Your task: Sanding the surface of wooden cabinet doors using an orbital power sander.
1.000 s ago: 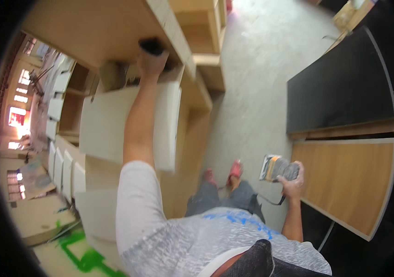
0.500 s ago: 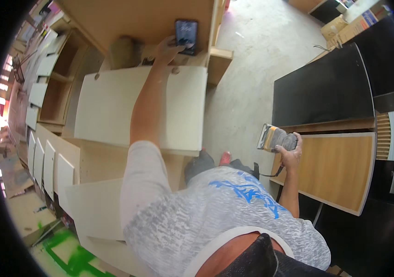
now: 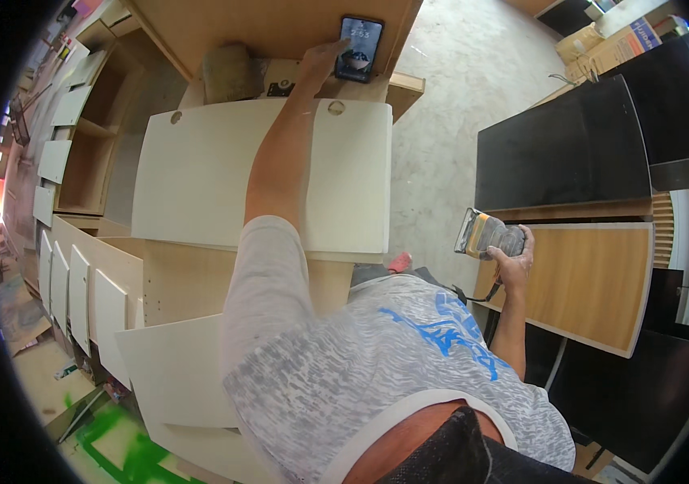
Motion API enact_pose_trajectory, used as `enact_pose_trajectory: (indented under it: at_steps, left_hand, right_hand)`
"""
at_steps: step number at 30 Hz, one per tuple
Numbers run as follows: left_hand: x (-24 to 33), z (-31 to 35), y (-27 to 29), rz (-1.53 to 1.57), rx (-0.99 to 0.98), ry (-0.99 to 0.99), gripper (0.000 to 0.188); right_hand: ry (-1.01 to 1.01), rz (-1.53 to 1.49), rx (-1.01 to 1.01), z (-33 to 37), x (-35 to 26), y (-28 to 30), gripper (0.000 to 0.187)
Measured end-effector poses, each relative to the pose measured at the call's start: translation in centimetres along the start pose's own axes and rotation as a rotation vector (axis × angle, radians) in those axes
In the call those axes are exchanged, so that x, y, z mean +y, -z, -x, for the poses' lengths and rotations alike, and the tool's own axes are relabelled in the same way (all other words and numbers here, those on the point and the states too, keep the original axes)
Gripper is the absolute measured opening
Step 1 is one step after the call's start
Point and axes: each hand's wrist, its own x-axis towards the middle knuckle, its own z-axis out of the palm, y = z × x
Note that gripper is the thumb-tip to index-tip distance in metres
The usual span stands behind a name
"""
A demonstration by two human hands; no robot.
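Note:
A lit smartphone stands against a brown cabinet board beyond the white panel. My left hand reaches across the panel and touches the phone's screen near its left side; its fingers are stretched out and not wrapped round it. Under my left forearm lies the white panel, with round holes near its far corners. My right hand grips an electric sander by its dusty grey body, held up off the surfaces at my right. A dark cord runs from the sander toward my waist.
At right lie black panels and a wood-grain board with a pale edge. A rough brownish lump sits left of the phone. Several white drawer fronts line the cabinets at left. Cardboard boxes stand at the far right.
The view has shifted, while the phone stays in its place. My left fingertips have moved up along its screen, which looks brighter. The sander remains in my right hand.

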Motion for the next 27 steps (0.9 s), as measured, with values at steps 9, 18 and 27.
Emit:
enact_pose_trajectory:
  at_steps: [9,18,27]
  left_hand:
    - [0.0,0.1,-0.5,0.572,-0.08,0.063,0.042]
    - [-1.8,-0.9,-0.9,0.275,0.035,0.004,0.034]
    - [-2.3,-1.3,-0.8,0.297,-0.006,0.063,0.039]
  right_hand:
    - [0.026,-0.01,0.037,-0.4,1.1,0.5,0.072]
    - [0.015,-0.034,0.053,-0.2,2.2,1.0,0.073]
    - [-0.019,-0.002,0.036,0.5,1.8,0.8,0.073]
